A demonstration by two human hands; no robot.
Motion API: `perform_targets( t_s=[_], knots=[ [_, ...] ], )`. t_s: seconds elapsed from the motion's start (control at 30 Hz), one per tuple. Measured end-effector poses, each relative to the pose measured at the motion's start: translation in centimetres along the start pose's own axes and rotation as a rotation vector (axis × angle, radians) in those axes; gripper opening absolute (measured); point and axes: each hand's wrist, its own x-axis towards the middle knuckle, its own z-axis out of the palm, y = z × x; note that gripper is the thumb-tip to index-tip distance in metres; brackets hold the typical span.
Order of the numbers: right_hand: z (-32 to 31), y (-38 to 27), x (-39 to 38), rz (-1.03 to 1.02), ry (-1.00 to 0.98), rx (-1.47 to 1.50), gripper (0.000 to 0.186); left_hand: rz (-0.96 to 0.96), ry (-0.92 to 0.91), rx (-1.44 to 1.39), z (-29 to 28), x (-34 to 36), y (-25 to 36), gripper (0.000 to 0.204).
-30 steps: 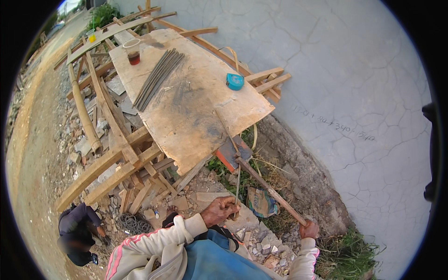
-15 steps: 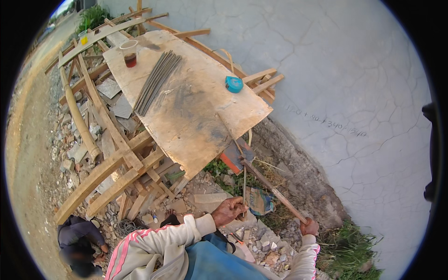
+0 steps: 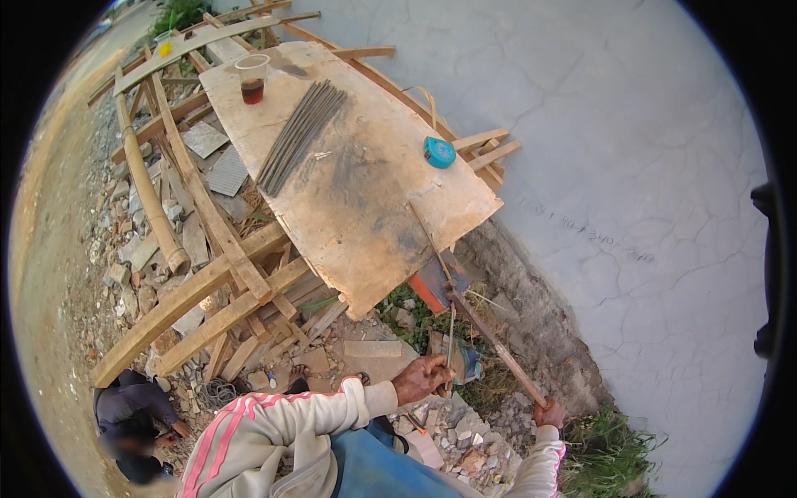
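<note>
The left hand (image 3: 423, 378) has its fingers closed around a thin, straight, grey-brown metal rod (image 3: 451, 334), with a short end of it showing just below the fingers. From there the rod points away from the person, its long axis nearly upright in view, to a dark metal plate with an orange side (image 3: 428, 289) that juts out past the near edge of a worn, light-brown wooden board (image 3: 365, 224).

The right hand (image 3: 549, 412) is clamped on the lower end of a long, rusty metal bar (image 3: 502, 352), which slants up and leftward to the same plate, meeting the rod's upper end there. Another thin brown rod length (image 3: 427, 232) runs from that point over the near edge onto the board; whether it is one piece with the held rod cannot be told.

On the board, a bundle of dark metal rods (image 3: 303, 135) slants with its lower end close to the left edge. A clear plastic cup of dark red liquid (image 3: 252, 80) stands near the far edge, and a teal tape measure (image 3: 439, 152) lies by the right edge. Faint handwritten figures mark the cracked grey wall (image 3: 614, 166), and a crumpled printed sack (image 3: 470, 365) lies beyond the left hand.
</note>
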Motion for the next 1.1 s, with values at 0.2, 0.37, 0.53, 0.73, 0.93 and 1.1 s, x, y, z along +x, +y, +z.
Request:
perform_targets(
  t_s=[0.2,0.37,0.53,0.73,0.93,1.1],
  knots=[
    [-0.3,0.7,-0.5,0.038,-0.041,-0.037,0.028,-0.017,-0.007,-0.014,0.0,0.0,0.6,0.025],
    [-2.7,0.0,-1.4,0.070,-0.010,-0.040,0.027,-0.015,-0.022,-0.005,-0.2,-0.3,0.8,0.021],
    [-4.5,-2.0,-4.6,0.123,0.028,-0.066,0.021,-0.003,-0.047,0.015,-1.2,-0.9,1.5,0.018],
    [-6.6,-10.7,-16.4,0.405,-0.053,0.003,0.031,-0.027,0.005,0.207,-4.7,-2.9,3.2,0.013],
    [-7.8,-18.8,-23.3,0.586,-0.003,-0.008,0.033,0.245,-0.037,0.991,-8.3,-4.0,8.0,0.022],
    [-9.4,-18.2,-22.7,0.503,-0.114,0.138,0.053,0.424,-0.055,1.516,-6.6,-4.6,11.7,0.032]
  ],
)
